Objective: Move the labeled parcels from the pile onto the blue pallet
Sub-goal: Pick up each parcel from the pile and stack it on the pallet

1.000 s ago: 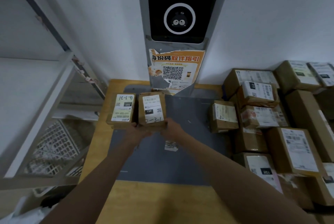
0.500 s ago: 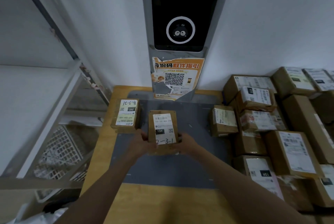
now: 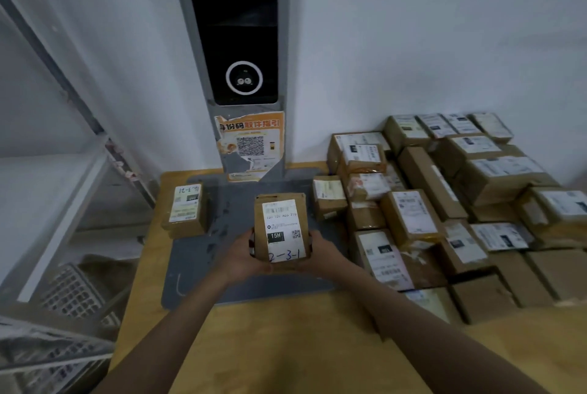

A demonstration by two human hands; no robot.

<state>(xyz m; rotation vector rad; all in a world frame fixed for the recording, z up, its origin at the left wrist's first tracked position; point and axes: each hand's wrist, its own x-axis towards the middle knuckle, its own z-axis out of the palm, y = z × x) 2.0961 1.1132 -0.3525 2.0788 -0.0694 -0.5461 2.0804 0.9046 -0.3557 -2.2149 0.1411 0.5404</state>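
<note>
Between your two hands, over the grey mat (image 3: 203, 269) on the counter (image 3: 286, 346), you are holding a small brown parcel (image 3: 281, 230), its white label turned up toward you so the printed code and the handwritten "2-3-1" read the right way round. Your left hand (image 3: 239, 258) curls round the parcel's left edge and your right hand (image 3: 319, 255) cups the right edge and lower corner; the grip from both sides keeps the parcel level and leaves the label uncovered, which suits checking it before it goes anywhere. Off to the left of your left hand, well apart, a second labeled parcel (image 3: 185, 211) lies flat at the far left corner of the mat, label up as well, set squarely by itself, which looks like a deliberate sorting spot. To the right of your right hand, the pile (image 3: 444, 212) of cardboard boxes crowds the counter, most with labels facing up, stacked close so they touch one another. Beyond your hands, the scanner column (image 3: 235, 44) with its ring light stands against the wall, a torn orange poster (image 3: 251, 145) below it. No blue pallet can be seen, so by my reading the carry to it has yet to come.
</note>
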